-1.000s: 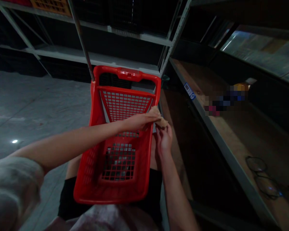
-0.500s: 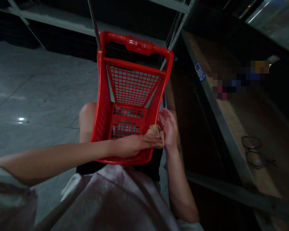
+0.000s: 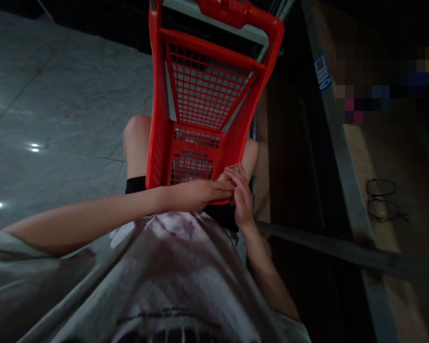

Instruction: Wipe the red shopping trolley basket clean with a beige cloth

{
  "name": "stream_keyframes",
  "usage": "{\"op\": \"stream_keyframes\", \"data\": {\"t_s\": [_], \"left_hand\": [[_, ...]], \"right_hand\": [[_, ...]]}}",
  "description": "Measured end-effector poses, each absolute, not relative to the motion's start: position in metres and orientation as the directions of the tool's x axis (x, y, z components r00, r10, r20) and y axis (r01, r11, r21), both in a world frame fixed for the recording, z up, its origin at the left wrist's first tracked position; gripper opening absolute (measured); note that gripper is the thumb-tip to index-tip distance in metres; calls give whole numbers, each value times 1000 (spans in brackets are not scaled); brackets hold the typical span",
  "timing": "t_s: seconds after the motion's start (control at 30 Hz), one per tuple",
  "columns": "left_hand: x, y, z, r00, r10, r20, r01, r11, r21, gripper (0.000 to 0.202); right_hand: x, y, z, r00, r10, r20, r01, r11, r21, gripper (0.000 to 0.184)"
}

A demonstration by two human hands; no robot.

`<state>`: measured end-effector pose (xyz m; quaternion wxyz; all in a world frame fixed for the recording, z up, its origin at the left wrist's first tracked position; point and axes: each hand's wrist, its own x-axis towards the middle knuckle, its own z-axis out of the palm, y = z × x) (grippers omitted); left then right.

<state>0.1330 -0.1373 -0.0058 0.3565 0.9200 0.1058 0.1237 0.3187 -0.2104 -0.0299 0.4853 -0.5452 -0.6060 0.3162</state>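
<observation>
A red plastic shopping basket (image 3: 157, 143) with grid walls and a long handle rests between my knees, its near rim against my shirt. A crumpled tan cloth (image 3: 223, 177) lies over the basket's near right corner. My left hand (image 3: 196, 194) reaches across the near rim, its fingers closed on the cloth. From the right, my right hand (image 3: 242, 196) curls its fingers over the cloth and the left fingertips. Both hands partly hide the cloth and that corner. The basket's inside holds nothing that I can see.
On the right runs a wooden shelf (image 3: 361, 152) with a metal edge and a blue-white label (image 3: 322, 72). A pair of dark-framed glasses (image 3: 382, 208) lies on it, near a blurred patch. Grey tiled floor (image 3: 67, 114) spreads to the left.
My right hand has gone from open beside the basket to curled over the cloth and the left fingers. The view has shifted, so the basket's handle sits higher and nearer the top edge.
</observation>
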Motion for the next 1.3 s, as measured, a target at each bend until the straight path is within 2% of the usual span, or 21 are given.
{"op": "stream_keyframes", "data": {"t_s": [0.13,0.23,0.33,0.47,0.53,0.63,0.7,0.77,0.93,1.07,1.17,1.3], "left_hand": [[113,-152,9,967,252,36,159,-710,686,54],[104,-138,21,967,223,121,56,-652,756,46],[77,-122,29,920,353,171,109,-647,755,36],[26,-107,26,777,594,209,422,-738,527,36],[11,-102,19,742,630,230,509,-752,419,36],[5,-96,5,746,623,237,537,-772,340,35],[6,-92,-2,743,620,251,541,-778,320,36],[6,-90,-6,732,622,278,544,-779,312,36],[7,-92,-14,685,635,358,544,-772,329,33],[13,-99,-19,592,666,454,550,-746,377,29],[20,-105,-20,553,680,482,560,-731,389,25],[29,-110,-20,530,691,492,587,-717,375,22]], "right_hand": [[313,-251,-36,-123,968,221,566,251,-785,48],[319,-247,-40,-183,960,209,680,278,-679,53],[316,-238,-43,-197,956,219,793,287,-537,55],[269,-235,-45,-272,940,205,850,335,-407,52],[232,-231,-44,-361,912,193,835,408,-368,53],[181,-219,-38,-486,853,193,796,523,-305,53],[168,-213,-35,-512,837,190,782,547,-300,50],[180,-215,-35,-482,853,200,781,522,-344,47],[276,-243,-56,-250,918,307,835,365,-411,36],[303,-256,-64,-189,922,337,850,325,-415,29],[266,-248,-55,-210,935,287,874,311,-374,30],[197,-231,-42,-357,896,265,866,424,-267,34]]}}
